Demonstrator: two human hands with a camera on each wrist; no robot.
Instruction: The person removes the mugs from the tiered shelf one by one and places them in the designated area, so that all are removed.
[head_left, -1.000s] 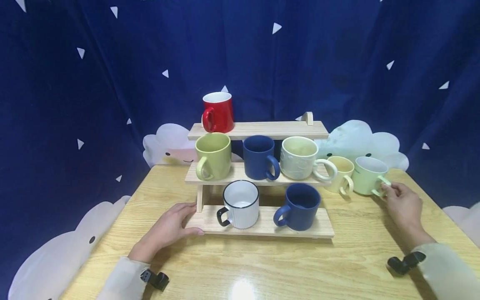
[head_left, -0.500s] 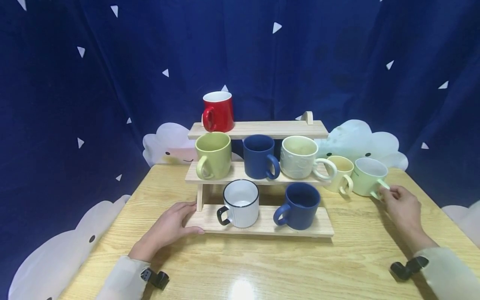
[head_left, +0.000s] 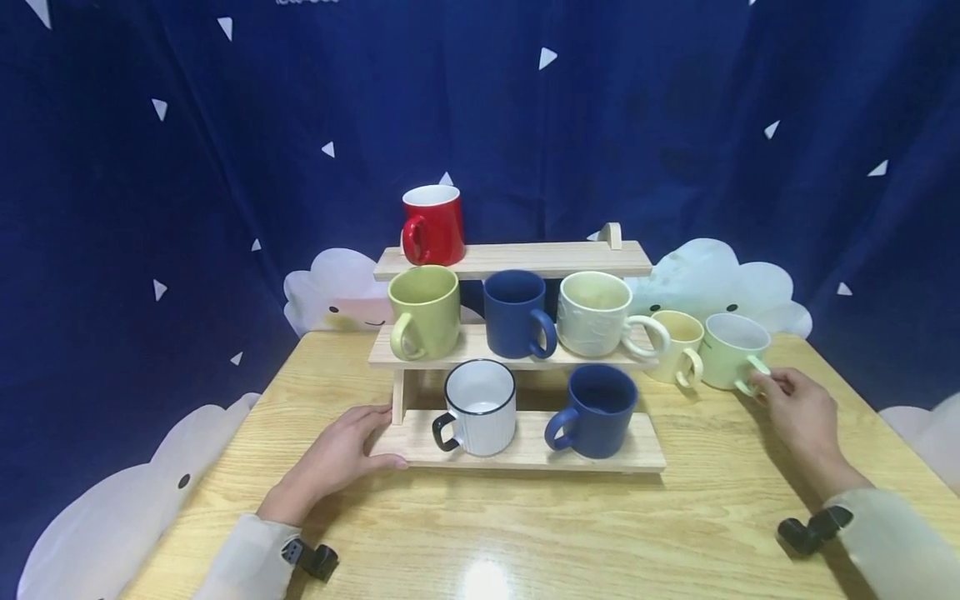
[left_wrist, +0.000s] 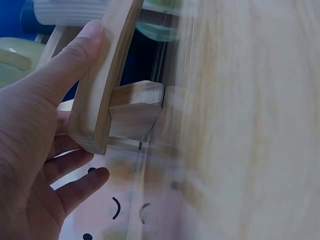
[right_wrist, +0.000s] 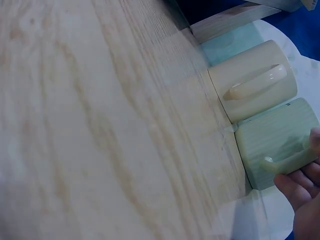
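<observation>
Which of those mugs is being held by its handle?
The pale green mug, rightmost on the table: the right hand pinches its handle; no hand touches the others.

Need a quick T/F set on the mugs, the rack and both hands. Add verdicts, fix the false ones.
1. The right hand holds the light green mug by its handle. True.
2. The red mug stands on the middle shelf. False: it stands on the top shelf.
3. The left hand touches the wooden rack. True.
4. The bottom shelf bears three mugs. False: two, one white and one dark blue.
5. The middle shelf bears three mugs. True.
6. The light green mug is on the rack. False: it is off the rack, beside the pale yellow mug.
</observation>
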